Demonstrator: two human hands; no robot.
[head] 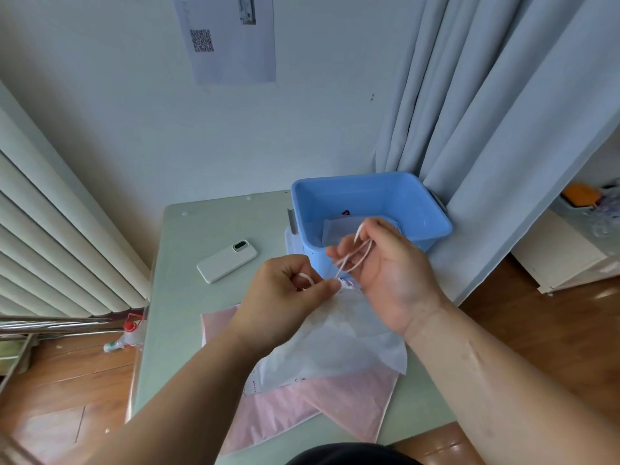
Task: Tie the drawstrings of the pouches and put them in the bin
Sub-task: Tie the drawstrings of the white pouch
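My left hand pinches the pink drawstring at the white pouch neck, right hand curled round its loop, blue bin at 1 o'clock.

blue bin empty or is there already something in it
Not empty: a pale pouch lies flat on the floor of the blue bin, partly hidden behind the right hand.

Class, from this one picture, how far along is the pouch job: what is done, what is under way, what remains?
Done: what looks like a pale pouch lies in the blue bin. Under way: left hand and right hand work the drawstring of a white pouch, knot unfinished. Left: binning it, then the pink pouches underneath.
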